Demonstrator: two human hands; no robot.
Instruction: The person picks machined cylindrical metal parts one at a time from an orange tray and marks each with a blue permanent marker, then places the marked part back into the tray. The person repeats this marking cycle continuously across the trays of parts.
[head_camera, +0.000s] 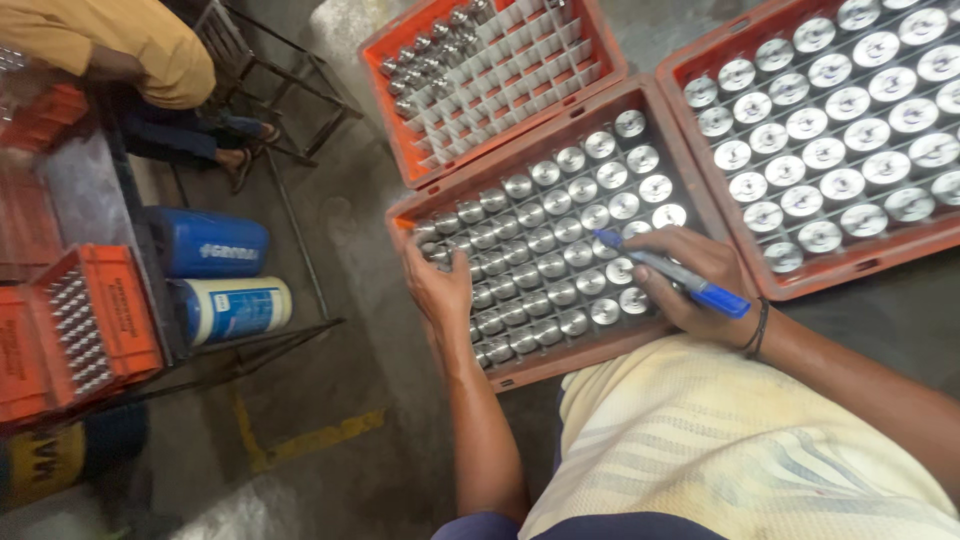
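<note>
The right hand (700, 285) is closed in a grip on a blue marker pen (668, 271), its tip down among the round-topped metal cylinders (560, 255) in the nearest orange crate (545, 372), which sits in front of the person's lap. The left hand (440, 290) grips nothing; its fingers rest spread on the cylinders at the crate's left edge. No ink marks can be made out on the shiny tops, so how many are already marked cannot be told. Three orange divider crates lie side by side: the near one is full, roughly sixty pieces; the right crate (800, 290) is also full as far as it shows; the far crate (400, 120) holds only about a dozen pieces in one corner, the other cells bare. Two plastic canisters (225, 280) lie at left.
</note>
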